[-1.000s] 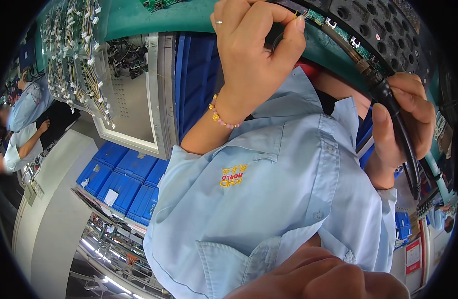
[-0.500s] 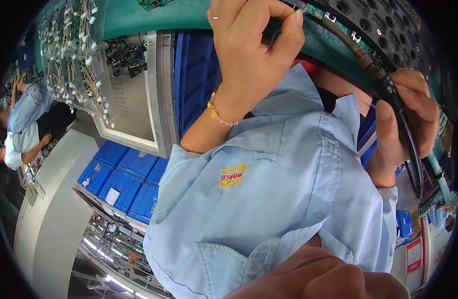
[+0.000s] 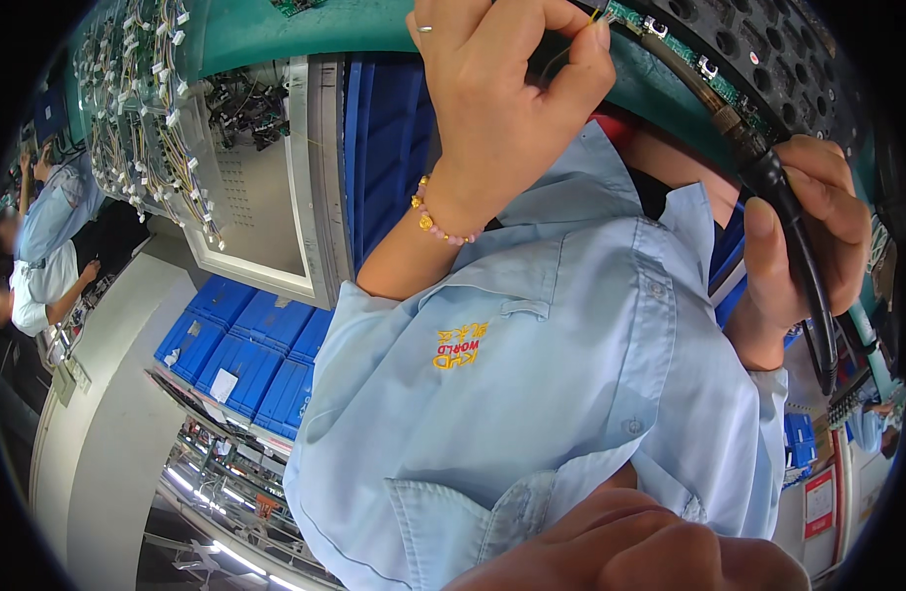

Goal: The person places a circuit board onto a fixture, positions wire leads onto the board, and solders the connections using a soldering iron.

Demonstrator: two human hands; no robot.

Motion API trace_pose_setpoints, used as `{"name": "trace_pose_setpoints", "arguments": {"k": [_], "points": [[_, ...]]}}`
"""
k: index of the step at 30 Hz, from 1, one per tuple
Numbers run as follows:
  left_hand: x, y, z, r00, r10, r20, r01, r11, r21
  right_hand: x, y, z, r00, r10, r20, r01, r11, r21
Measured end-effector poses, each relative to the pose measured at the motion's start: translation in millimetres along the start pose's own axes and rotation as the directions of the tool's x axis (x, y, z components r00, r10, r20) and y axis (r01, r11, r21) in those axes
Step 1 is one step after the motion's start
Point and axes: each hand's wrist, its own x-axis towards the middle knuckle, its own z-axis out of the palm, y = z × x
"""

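My left hand (image 3: 517, 84) is at the top middle, its thumb and index finger pinched on a thin wire (image 3: 593, 18). The pinched fingertips are beside a narrow strip of green circuit boards (image 3: 706, 67) with small metal parts. In my right hand (image 3: 812, 227), on the right, is a soldering iron (image 3: 758, 163), its black handle gripped between thumb and fingers. Its shaft slants up and left over the boards, toward the left fingertips. Where the iron's tip meets the wire or board is too small to tell.
A dark perforated plate (image 3: 758, 44) is beyond the boards, on a green work surface (image 3: 394, 39). Bundles of wires with white connectors (image 3: 148, 108) hang at the left, near a metal-framed tray (image 3: 266, 197). Blue bins (image 3: 246, 369) stand lower left. Another person (image 3: 49, 227) works far left.
My left hand has shifted slightly right and a little down, still pinching the wire. My right hand and the soldering iron have barely moved.
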Motion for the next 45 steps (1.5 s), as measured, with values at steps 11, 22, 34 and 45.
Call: {"name": "trace_pose_setpoints", "arguments": {"k": [11,22,34,45], "points": [[-3.4,-6.5,2.8,0.999,0.020,-0.035,-0.021,0.999,-0.037,0.3,-1.9,3.5,1.000,0.030,0.006,-0.030,0.999,-0.017],[-1.9,-1.7,1.9,0.999,0.030,-0.022,-0.030,0.999,-0.018,-1.8,7.5,-2.3,0.997,-0.071,0.003,0.071,0.995,0.067],[-7.9,-4.5,-0.8,0.999,-0.031,-0.021,0.032,0.998,0.063,4.6,12.6,-0.7,0.990,-0.083,-0.117,0.098,0.987,0.128],[-4.5,10.3,-5.6,0.987,-0.138,0.081,0.134,0.990,0.048,55.7,27.9,-74.3,0.911,0.121,-0.395,-0.240,0.934,-0.266]]}}
